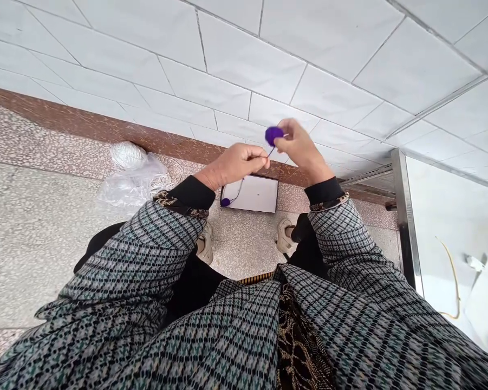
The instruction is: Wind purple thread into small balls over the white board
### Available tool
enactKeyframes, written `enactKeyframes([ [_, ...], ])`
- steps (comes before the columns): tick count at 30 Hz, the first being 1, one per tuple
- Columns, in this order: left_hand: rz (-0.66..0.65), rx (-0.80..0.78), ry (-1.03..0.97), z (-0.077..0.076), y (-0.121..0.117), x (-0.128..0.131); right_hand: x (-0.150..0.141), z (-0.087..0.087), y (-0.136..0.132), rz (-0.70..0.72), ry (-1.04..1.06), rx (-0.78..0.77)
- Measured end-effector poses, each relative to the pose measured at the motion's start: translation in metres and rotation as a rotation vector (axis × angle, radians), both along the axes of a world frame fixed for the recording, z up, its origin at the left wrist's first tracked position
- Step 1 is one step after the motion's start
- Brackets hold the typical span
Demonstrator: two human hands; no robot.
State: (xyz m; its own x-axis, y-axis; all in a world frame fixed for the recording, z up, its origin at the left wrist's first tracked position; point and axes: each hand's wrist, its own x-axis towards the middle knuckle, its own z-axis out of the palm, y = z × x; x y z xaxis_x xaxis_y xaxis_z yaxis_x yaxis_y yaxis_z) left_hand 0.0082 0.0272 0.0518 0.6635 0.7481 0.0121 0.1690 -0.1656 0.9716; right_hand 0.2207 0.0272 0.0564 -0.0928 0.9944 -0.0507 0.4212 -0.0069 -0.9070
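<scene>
A small purple ball of yarn (273,135) is gripped in the fingers of my right hand (298,143), raised in front of the tiled wall. My left hand (241,162), slightly lower and to the left, pinches the dark strand of yarn (271,151) that runs up to the ball. Below the hands, a shallow white tray (260,194) with a dark rim lies on the floor. In its left corner rests a second, smaller purple bundle of yarn (226,202), with a strand rising from it toward my left hand.
On the floor at the left sit a ball of white yarn (129,155) and a clear plastic bag (124,187). A white table (438,216) with a metal frame stands at the right, bearing a yellow strand (453,271). My shoes (285,236) flank the tray.
</scene>
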Motion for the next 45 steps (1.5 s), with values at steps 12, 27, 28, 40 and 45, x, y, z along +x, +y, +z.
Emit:
enactKeyframes([
  [12,0.018,-0.299,-0.272,0.002,0.012,-0.013,0.023,0.013,-0.023,0.561,0.673,-0.241],
  [27,0.14,-0.33,-0.222,-0.006,0.025,-0.017,0.041,0.023,-0.02,0.388,0.586,-0.068],
  [28,0.136,-0.338,-0.215,-0.006,0.024,-0.017,0.041,0.025,-0.019,0.342,0.595,-0.031],
  [40,-0.142,-0.124,-0.062,0.005,0.0,-0.001,0.011,-0.001,-0.002,-0.079,0.026,0.077],
  [45,-0.021,-0.195,-0.149,0.0,0.015,-0.017,0.011,0.011,-0.024,0.492,0.23,-0.241],
])
